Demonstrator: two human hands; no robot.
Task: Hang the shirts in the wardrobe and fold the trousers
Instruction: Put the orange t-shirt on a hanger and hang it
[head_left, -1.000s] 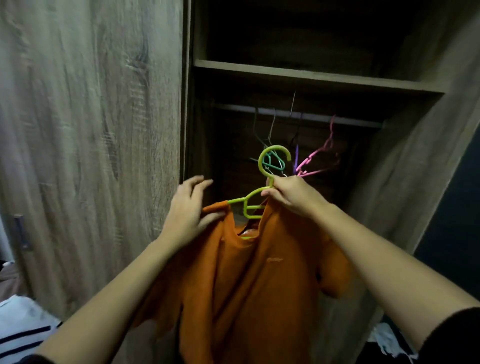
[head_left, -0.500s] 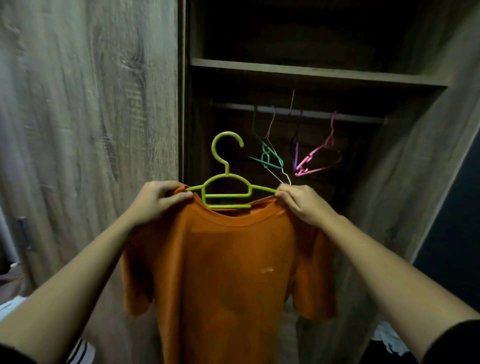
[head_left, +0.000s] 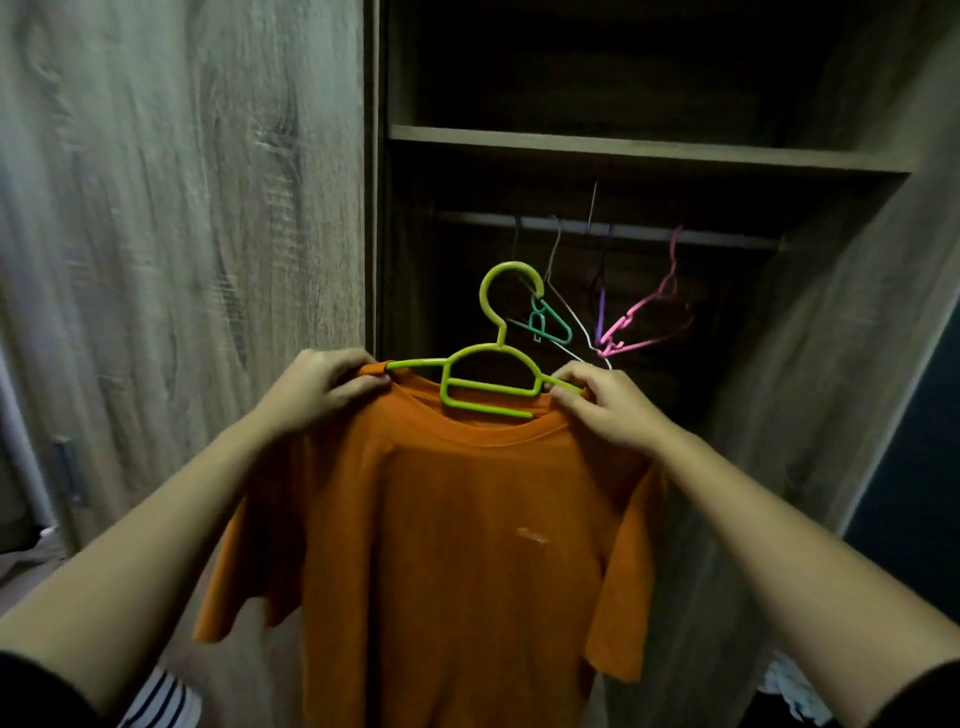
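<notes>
— T-shirt (head_left: 457, 545), what is it like?
— Orange soft cloth, hanging lengthwise down from a thin green plastic hanger (head_left: 488, 384), hook upward.
— And the hands?
— The left hand (head_left: 317, 389) pinches one shoulder end and the right hand (head_left: 608, 405) pinches the other, in front of the open wooden wardrobe (head_left: 623, 150), lower than its rail (head_left: 649, 228).

nothing here that i can read. the orange shirt (head_left: 457, 561) in front of me carries a small pale mark (head_left: 532, 535) on the chest, but it is too small and blurred for me to tell whether it is letters or a logo.
</notes>
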